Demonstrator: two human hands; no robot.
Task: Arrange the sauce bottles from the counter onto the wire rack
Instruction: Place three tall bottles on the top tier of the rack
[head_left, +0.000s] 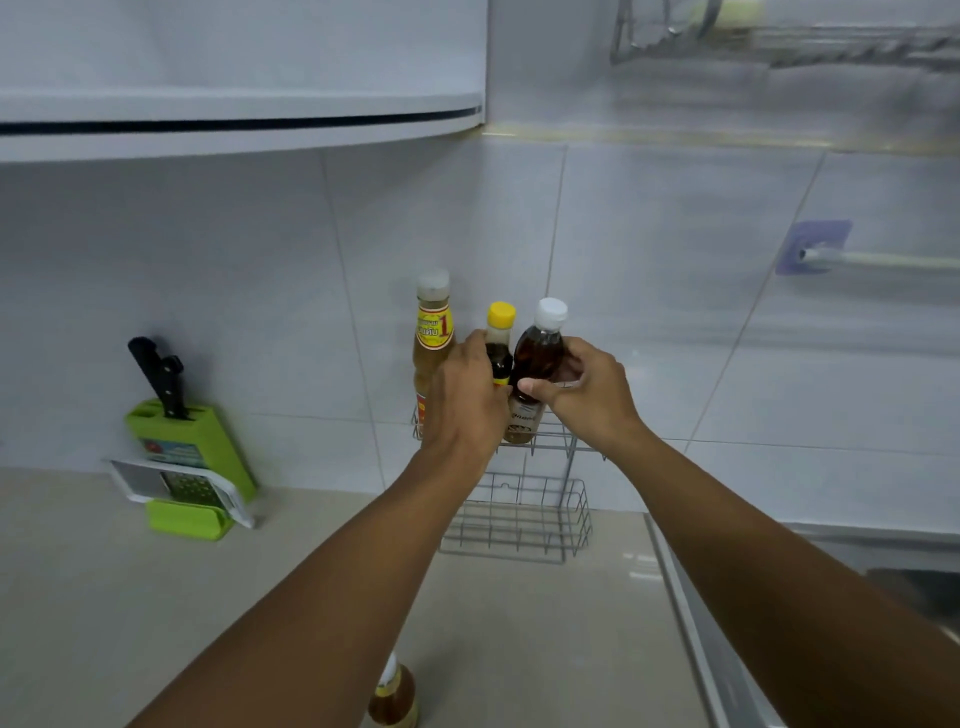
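A two-tier grey wire rack (519, 525) stands on the counter against the tiled wall. On its upper tier stand a tall amber bottle with a clear cap and yellow-red label (432, 338), a small dark bottle with a yellow cap (500, 332) and a brown bottle with a white cap (540, 353). My left hand (467, 400) wraps the yellow-capped bottle. My right hand (587, 389) grips the white-capped bottle, which tilts slightly. The rack's lower basket holds nothing. Another amber sauce bottle (393, 696) stands on the counter at the bottom edge, partly hidden by my left forearm.
A green knife block (192, 441) with a black-handled knife and a grater (182, 488) sits at the back left of the beige counter (156, 597). A sink edge (691, 613) runs along the right. A cabinet hangs overhead, a dish rack (779, 41) at top right.
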